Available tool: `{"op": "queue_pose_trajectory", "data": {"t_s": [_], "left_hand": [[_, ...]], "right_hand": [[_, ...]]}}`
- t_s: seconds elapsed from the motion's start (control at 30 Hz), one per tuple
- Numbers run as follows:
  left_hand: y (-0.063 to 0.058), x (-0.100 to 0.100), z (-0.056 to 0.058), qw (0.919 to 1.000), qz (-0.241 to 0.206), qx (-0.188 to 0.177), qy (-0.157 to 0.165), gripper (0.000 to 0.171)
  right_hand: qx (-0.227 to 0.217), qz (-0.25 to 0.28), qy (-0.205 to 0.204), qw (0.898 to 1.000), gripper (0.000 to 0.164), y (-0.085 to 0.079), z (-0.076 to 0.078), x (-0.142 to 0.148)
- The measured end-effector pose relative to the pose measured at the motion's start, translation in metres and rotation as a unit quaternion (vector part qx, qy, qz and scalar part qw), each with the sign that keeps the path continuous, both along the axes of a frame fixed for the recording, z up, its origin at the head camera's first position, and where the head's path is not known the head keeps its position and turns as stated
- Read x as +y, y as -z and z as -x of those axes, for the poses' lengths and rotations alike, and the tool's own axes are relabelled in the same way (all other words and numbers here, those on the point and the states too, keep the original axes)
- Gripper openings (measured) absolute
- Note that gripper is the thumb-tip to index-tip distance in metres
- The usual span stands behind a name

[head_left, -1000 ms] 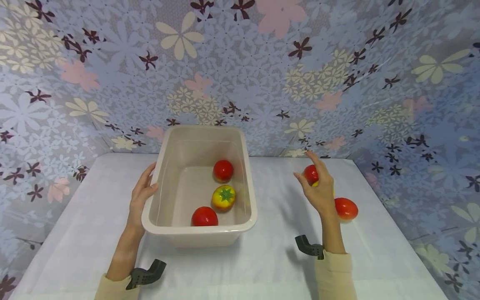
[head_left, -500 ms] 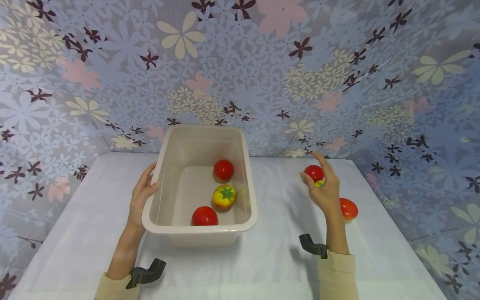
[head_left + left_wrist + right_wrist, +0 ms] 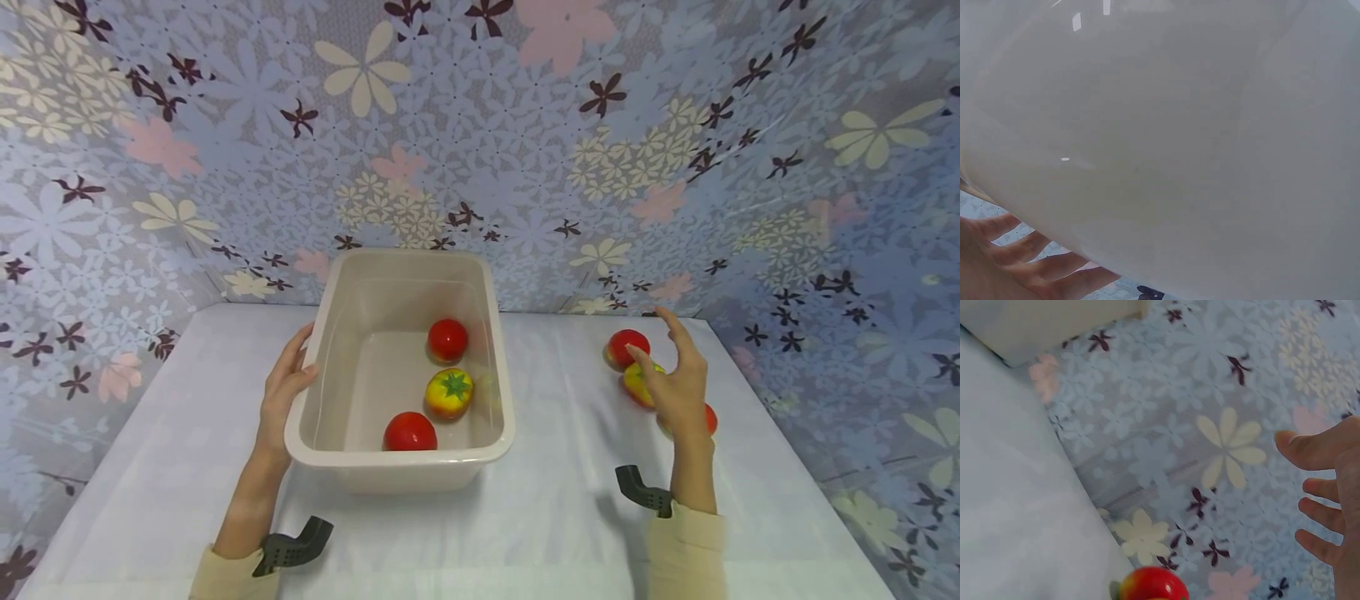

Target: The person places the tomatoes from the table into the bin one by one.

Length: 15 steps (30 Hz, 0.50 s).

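Note:
A beige plastic bin (image 3: pixel 397 460) stands left of centre in the head view, with two red tomatoes (image 3: pixel 447 340) and a yellow-red tomato (image 3: pixel 449 394) with a green calyx inside. My left hand (image 3: pixel 283 392) rests along its left side, thumb at the rim; the left wrist view shows its fingers straight against the bin wall (image 3: pixel 1166 137). Over at the right, my right hand (image 3: pixel 678 387) hovers above the table with thumb and fingers spread, holding nothing. Below and beside it lie a red tomato (image 3: pixel 626 347), a yellow-red one (image 3: pixel 639 385) and another red one (image 3: pixel 710 418), partly hidden.
A white cloth covers the table (image 3: pixel 555 500). Flower-patterned sheeting (image 3: pixel 525 167) rises behind it and along both sides. A dark wrist mount (image 3: pixel 296 550) sits on each forearm.
My right hand has moved to the right, uncovering the far red tomato and the yellow-red one while covering more of the near red one. The left hand and the bin stay put.

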<state>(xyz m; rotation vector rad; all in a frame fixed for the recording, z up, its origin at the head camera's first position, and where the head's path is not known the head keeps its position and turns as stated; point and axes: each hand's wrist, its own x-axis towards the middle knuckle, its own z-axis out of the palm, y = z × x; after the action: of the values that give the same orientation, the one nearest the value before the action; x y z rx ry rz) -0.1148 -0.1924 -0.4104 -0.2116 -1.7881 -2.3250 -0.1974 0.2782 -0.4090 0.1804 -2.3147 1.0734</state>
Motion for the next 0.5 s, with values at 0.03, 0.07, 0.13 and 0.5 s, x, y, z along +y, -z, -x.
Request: {"op": "queue_pose_trajectory", "data": {"t_s": [0.03, 0.07, 0.13, 0.5], "left_hand": [[0.000, 0.000, 0.000, 1.0000, -0.002, 0.000, 0.000, 0.052], [0.001, 0.000, -0.001, 1.0000, -0.003, 0.000, -0.001, 0.052], [0.001, 0.001, -0.001, 1.0000, -0.003, 0.000, -0.003, 0.052], [0.001, -0.001, 0.000, 1.0000, -0.001, -0.006, -0.004, 0.051]], "right_hand": [[-0.004, 0.002, 0.007, 1.000, 0.068, -0.001, -0.001, 0.003], [-0.008, 0.000, 0.014, 1.000, 0.068, -0.001, -0.003, 0.006], [-0.018, -0.003, 0.028, 0.999, 0.068, -0.002, -0.005, 0.011], [-0.139, -0.035, 0.064, 0.988, 0.076, -0.004, -0.009, 0.026]]}}
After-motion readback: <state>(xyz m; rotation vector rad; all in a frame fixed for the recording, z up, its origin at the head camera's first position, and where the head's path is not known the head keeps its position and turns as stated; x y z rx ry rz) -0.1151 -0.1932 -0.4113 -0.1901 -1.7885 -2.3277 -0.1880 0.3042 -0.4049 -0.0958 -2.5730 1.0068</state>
